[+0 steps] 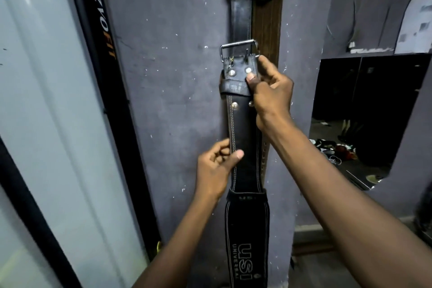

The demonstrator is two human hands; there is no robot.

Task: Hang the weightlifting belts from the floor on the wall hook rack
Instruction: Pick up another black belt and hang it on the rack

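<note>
Black belt (243, 138) in two hands; two belts hanging.

The right hand (268, 98) is gripping a black leather weightlifting belt (243, 147) below its steel buckle (238, 50); the left hand (215, 168) is pinching its edge.

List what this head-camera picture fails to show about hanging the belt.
- Wall hook rack: cut off by the top edge; only the tops of the hung black belt and brown belt show.
- Held belt: lower end runs off the bottom edge.
- Its buckle prongs: too small to read.
- Right hand covers the belt's right edge; left hand covers part of the left.
</note>
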